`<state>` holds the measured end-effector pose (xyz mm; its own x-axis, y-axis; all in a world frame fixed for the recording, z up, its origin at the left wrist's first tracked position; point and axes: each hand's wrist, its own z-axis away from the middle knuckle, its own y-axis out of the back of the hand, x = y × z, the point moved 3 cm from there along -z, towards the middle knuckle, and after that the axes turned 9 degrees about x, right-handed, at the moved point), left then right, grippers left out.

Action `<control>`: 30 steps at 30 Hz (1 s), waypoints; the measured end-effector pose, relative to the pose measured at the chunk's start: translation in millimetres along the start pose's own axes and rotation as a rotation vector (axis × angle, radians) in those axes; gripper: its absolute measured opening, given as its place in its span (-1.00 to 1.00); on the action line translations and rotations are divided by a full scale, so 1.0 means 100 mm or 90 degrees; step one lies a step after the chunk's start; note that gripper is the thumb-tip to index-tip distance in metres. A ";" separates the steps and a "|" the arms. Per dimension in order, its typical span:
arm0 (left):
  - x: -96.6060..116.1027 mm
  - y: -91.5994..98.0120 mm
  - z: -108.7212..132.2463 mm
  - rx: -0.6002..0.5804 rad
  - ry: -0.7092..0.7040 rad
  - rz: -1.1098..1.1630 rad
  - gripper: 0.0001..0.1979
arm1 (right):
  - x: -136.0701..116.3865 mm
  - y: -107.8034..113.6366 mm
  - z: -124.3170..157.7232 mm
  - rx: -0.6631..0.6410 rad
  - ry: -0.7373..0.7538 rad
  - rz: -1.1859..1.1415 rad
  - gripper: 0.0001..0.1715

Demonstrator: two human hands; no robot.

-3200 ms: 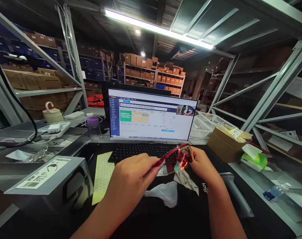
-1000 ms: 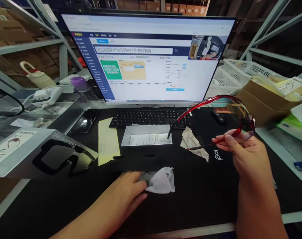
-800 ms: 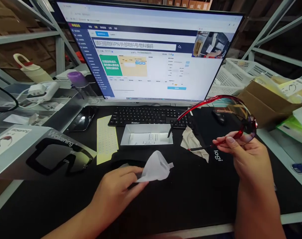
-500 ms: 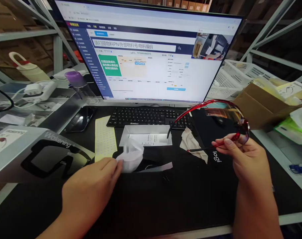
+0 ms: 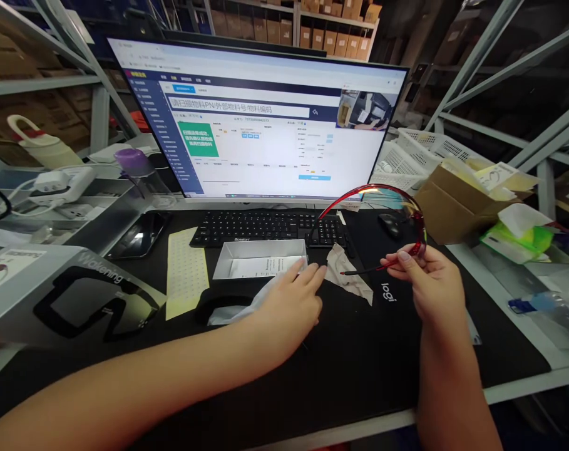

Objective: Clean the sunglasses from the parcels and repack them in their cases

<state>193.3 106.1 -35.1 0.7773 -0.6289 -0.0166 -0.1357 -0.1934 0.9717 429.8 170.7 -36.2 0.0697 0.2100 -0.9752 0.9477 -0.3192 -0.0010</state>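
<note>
My right hand [image 5: 422,275] pinches a pair of red-framed sunglasses [image 5: 422,228] by the frame near one hinge, with the temples pointing left. Over the middle of the desk my left hand [image 5: 293,300] reaches with its fingers stretched out, holding nothing that I can see. Under and behind its wrist lies a crumpled white pouch [image 5: 260,297], partly hidden, beside a black curved item [image 5: 209,304]. A white open box [image 5: 223,263] with a printed paper inside stands just beyond my left fingers. Between the hands rests a crumpled beige cloth [image 5: 350,275].
A large box printed with goggles [image 5: 89,294] stands at the left, near a yellow sheet [image 5: 185,269] and a phone [image 5: 139,235]. The keyboard [image 5: 251,225] and monitor [image 5: 246,150] are behind. At right are a mouse [image 5: 390,225], a cardboard box [image 5: 446,207] and white baskets [image 5: 406,160].
My left hand has let go of the white pouch and moved right, its fingers now extended. The camera view has shifted; the sunglasses stay in my right hand.
</note>
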 end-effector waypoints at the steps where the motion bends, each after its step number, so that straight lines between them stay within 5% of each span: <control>1: -0.01 -0.09 -0.08 -0.038 0.023 0.007 -0.84 | 0.01 0.01 -0.01 0.002 -0.003 -0.006 -0.65; 5: -0.08 -0.19 -0.20 -0.058 0.064 0.021 -0.86 | 0.03 0.04 -0.05 -0.004 -0.016 -0.028 -0.63; 9: -0.27 -0.02 -0.08 -0.010 0.084 0.082 -0.85 | 0.02 0.06 -0.05 -0.003 -0.026 -0.053 -0.62; 14: -0.66 0.26 0.12 0.155 0.302 0.521 -0.85 | -0.06 0.04 0.03 0.011 -0.058 -0.153 -0.61; 17: -0.76 0.33 0.22 0.231 0.415 0.664 -0.76 | -0.10 0.01 0.13 0.001 -0.084 -0.194 -0.61; 23: -0.76 0.42 0.41 0.375 0.455 0.545 -0.73 | -0.05 -0.09 0.25 -0.054 -0.118 -0.206 -0.62; 30: -0.72 0.43 0.99 0.554 0.522 0.645 -0.74 | 0.03 -0.17 0.26 -0.072 -0.129 -0.190 -0.62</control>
<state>70.6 69.1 -15.3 0.2156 -0.2518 0.9435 -0.8632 -0.5009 0.0636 406.2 152.6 -44.8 -0.2664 0.0879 -0.9599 0.9464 -0.1649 -0.2777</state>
